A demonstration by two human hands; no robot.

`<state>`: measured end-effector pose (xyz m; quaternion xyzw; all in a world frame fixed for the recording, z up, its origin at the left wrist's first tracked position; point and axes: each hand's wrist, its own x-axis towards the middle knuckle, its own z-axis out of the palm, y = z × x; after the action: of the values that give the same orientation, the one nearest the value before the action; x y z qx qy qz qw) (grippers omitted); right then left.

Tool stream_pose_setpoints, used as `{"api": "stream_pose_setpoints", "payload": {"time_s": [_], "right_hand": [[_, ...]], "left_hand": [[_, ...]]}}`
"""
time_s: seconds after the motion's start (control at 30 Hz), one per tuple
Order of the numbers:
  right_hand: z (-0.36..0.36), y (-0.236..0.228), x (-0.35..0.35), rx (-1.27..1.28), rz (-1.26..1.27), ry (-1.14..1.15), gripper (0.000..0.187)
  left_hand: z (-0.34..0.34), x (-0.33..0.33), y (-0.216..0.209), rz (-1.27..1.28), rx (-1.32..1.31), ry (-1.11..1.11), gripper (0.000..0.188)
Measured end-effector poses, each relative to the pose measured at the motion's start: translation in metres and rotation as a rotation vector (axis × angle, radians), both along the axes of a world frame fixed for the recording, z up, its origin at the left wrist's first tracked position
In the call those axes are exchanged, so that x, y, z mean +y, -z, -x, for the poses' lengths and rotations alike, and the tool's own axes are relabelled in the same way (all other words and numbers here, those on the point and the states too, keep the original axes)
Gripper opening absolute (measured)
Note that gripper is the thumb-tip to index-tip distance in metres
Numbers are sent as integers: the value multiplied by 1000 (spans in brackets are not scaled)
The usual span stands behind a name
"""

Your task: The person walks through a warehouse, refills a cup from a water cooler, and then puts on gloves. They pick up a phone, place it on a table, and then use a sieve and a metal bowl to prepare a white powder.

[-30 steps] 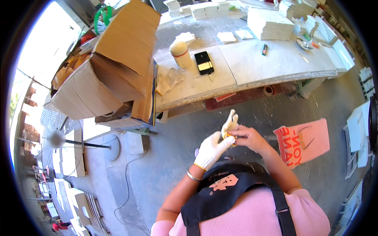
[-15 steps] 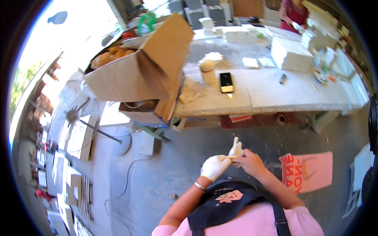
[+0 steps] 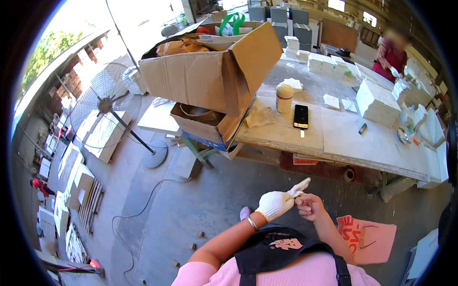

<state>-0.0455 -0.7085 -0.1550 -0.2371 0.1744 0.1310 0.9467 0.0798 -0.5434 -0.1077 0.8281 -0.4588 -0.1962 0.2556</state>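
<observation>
My left hand (image 3: pixel 275 205) wears a white knit glove with a yellow edge at the wrist, and a bracelet shows just behind it. Its fingers are closed around a second white knit glove (image 3: pixel 301 184), whose finger part points up and to the right. Bare and just to the right, my right hand (image 3: pixel 310 206) pinches the white fabric between thumb and fingers, the other fingers curled. Both hands meet in front of my dark apron (image 3: pixel 272 245), above the grey floor. The second glove's cuff is hidden between the hands.
Ahead stands a long worktable (image 3: pixel 305 138) with a phone (image 3: pixel 301 117), a jar (image 3: pixel 284 98) and stacked white tiles (image 3: pixel 378 102). Open cardboard boxes (image 3: pixel 200 81) rest at its left end, near a standing fan (image 3: pixel 105 105). A pink bag (image 3: pixel 377 243) lies on the floor. Another person (image 3: pixel 393 57) works far right.
The view has swung, so the table and boxes sit lower and farther right. The glove's finger part has tipped from upright toward the right; my right hand's fingers have curled more.
</observation>
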Motion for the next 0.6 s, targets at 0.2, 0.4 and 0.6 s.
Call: {"api": "stream_pose_setpoints", "payload": {"time_s": [0.2, 0.4, 0.6], "right_hand": [[0, 23, 1, -43, -49, 278, 28], [0, 39, 9, 109, 708, 338, 37], [-52, -19, 4, -176, 894, -208, 34]], "left_hand": [[18, 11, 20, 217, 10, 54, 28], [26, -3, -25, 268, -22, 108, 26], [33, -22, -15, 377, -349, 231, 19]]}}
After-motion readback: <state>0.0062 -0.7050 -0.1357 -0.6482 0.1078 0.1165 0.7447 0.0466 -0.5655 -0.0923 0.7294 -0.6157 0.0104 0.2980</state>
